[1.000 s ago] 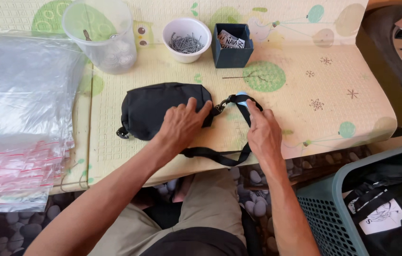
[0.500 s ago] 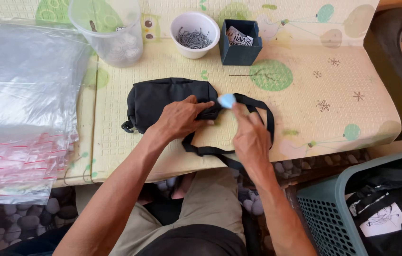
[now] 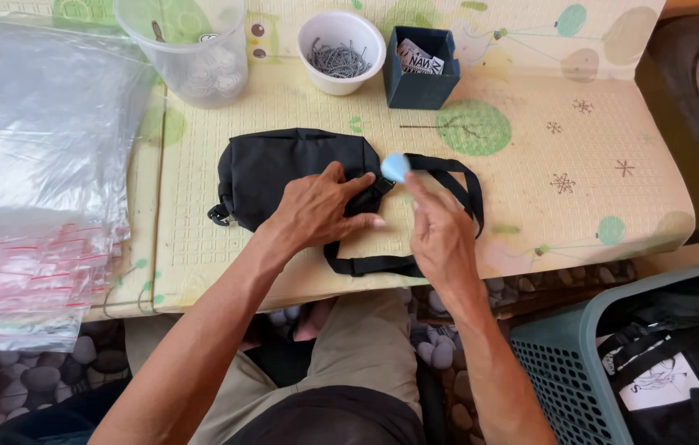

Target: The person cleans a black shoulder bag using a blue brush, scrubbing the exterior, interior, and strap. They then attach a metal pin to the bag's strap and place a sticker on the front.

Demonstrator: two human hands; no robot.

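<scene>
— Head view: pale patterned bench [image 3: 531,206], pebble floor [image 3: 28,379] beneath. Where's our pouch?
— Black pouch [image 3: 283,169] mid-bench, left hand [image 3: 321,210] flat on it; right hand [image 3: 440,231] pinches blue tag [image 3: 395,167].

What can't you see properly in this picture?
Head view:
- Blue tag: blurred; shape and the right hand's grip unclear.
- Black pouch: right end hidden under left hand.
- Clear cup: top cut off by frame edge.
- Teal basket: cut off at corner.

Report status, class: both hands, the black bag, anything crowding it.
Left hand flat on black waist bag. Right hand pinching small light-blue tag by the strap. White bowl and dark box stand apart behind.
</scene>
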